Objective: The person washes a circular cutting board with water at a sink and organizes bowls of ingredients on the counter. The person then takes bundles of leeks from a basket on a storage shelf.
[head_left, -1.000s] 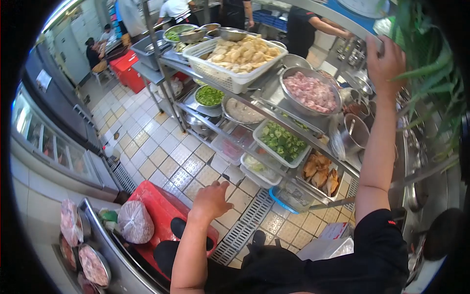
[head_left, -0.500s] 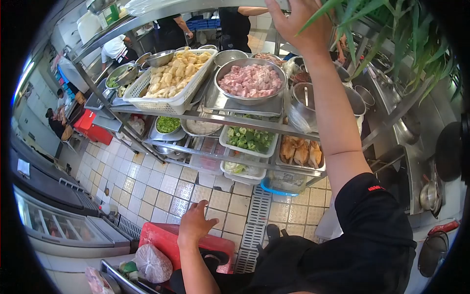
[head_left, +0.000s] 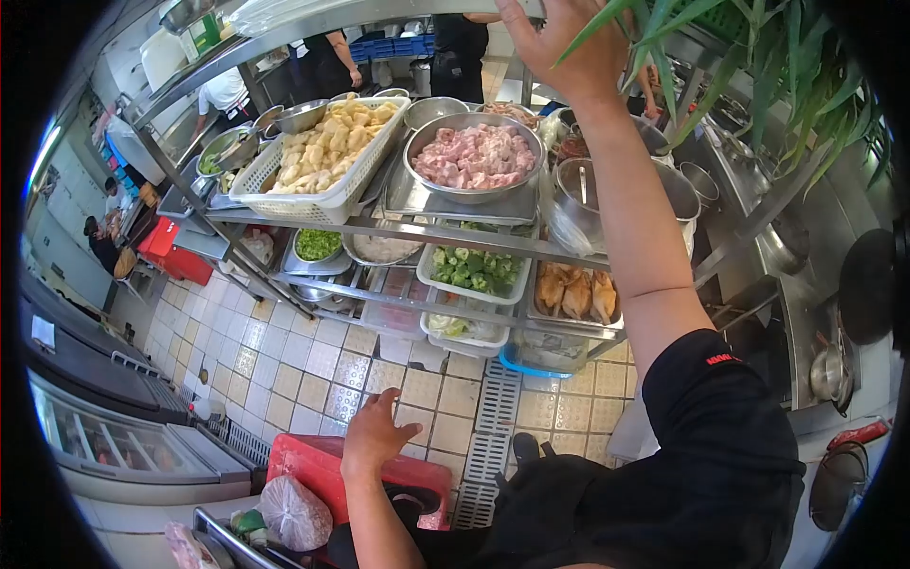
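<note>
At the front edge of the top shelf (head_left: pixel 370 21), your right hand (head_left: pixel 571 47) is up beside green leaves (head_left: pixel 801 85) overhanging its right end, likely reaching or steadying, grip cropped, can't tell; left hand (head_left: pixel 377 431) empty, fingers apart; grasping would need closing fingers.

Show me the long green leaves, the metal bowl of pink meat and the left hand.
Long green leaves (head_left: pixel 806 81): head view, middle of the hanging bunch.
Metal bowl (head_left: pixel 474 196): head view, its near outer wall.
Left hand (head_left: pixel 375 432): head view, back of the hand.
</note>
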Motion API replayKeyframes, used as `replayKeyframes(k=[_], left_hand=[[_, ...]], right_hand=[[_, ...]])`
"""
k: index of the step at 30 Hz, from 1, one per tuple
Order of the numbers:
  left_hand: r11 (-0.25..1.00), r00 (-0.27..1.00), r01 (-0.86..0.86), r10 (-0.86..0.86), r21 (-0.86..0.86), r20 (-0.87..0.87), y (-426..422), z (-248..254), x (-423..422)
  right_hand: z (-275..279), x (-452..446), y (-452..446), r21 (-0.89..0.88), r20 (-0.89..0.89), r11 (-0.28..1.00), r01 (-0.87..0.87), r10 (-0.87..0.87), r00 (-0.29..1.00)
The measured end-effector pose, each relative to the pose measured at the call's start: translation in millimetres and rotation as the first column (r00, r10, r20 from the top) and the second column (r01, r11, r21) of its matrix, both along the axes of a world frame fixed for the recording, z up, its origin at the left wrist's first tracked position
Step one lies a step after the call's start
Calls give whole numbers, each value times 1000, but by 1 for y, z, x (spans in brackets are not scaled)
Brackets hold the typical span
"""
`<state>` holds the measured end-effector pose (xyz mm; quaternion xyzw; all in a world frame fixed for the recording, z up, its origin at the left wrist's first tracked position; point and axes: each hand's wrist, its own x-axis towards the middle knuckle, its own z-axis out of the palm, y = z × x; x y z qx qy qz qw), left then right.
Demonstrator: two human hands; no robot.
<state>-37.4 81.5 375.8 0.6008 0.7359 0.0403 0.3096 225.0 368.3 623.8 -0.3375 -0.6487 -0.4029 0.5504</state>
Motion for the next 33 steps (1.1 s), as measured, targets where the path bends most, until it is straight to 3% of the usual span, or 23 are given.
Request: replayKeyframes(k=[10, 33], left_hand=[[994, 997, 72, -71, 83, -14, -2, -16, -6], [994, 998, 48, -53, 96, 45, 7, -11, -1]], right_hand=[[-2, 2, 12, 86, 1, 993, -78, 78, 997], [-3, 5, 13, -7, -10, 995, -96, 96, 995]])
